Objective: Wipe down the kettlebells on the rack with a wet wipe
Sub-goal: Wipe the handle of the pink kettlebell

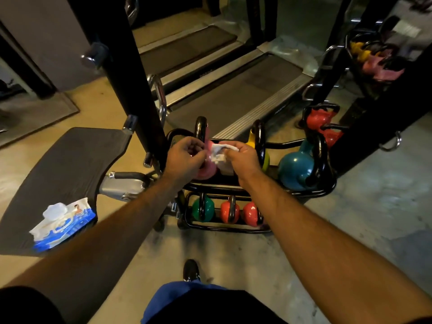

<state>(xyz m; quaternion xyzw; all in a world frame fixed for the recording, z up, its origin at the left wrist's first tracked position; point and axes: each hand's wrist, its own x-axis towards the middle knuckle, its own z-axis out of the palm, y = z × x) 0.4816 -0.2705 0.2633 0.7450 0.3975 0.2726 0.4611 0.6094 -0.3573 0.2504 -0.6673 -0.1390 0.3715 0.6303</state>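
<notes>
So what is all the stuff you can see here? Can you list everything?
pink kettlebell: 1, pink, top shelf of rack, behind the hands
yellow kettlebell: 1, yellow, top shelf, middle
blue kettlebell: 1, teal blue, top shelf, right end
green kettlebell: 1, green, bottom shelf, left
red kettlebells: 2, red, bottom shelf, beside the green one
rack: 1, black, on the floor
wet wipe: 1, white, between both hands
wipes pack: 1, blue and white, on the dark bench
bench: 1, dark, left
treadmills: 2, grey, behind the rack
left hand: 1, pinching the wipe
right hand: 1, gripping the wipe
</notes>
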